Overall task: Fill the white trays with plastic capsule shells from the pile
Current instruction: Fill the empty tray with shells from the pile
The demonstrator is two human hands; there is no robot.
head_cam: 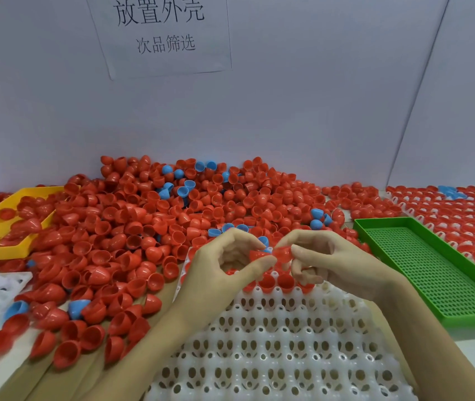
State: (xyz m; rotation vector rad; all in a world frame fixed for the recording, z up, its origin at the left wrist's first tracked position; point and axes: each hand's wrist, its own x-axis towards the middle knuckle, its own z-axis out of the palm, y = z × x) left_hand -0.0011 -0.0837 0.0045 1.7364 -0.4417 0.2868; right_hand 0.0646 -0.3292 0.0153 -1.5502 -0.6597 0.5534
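A: Which step is this?

B: Loading the tray (282,342) at lower centre. Its far row holds a few red shells; the nearer pockets are bare. Both hands hover just above that far row.

A: What are the hands doing?

B: The left hand (224,264) pinches a red shell (258,254) between thumb and forefinger. The right hand (325,261) pinches another shell (284,251) with curled fingers. The two shells touch, perhaps nested and being pulled apart, though I can't tell.

A: And the supply?

B: The pile (143,227) covers the table across the middle of the frame, mostly red with some blue, just beyond the tray.

A: Next move?

B: I'd judge each shell must be lowered, open side up like those already seated, into the next free pocket of the far row.
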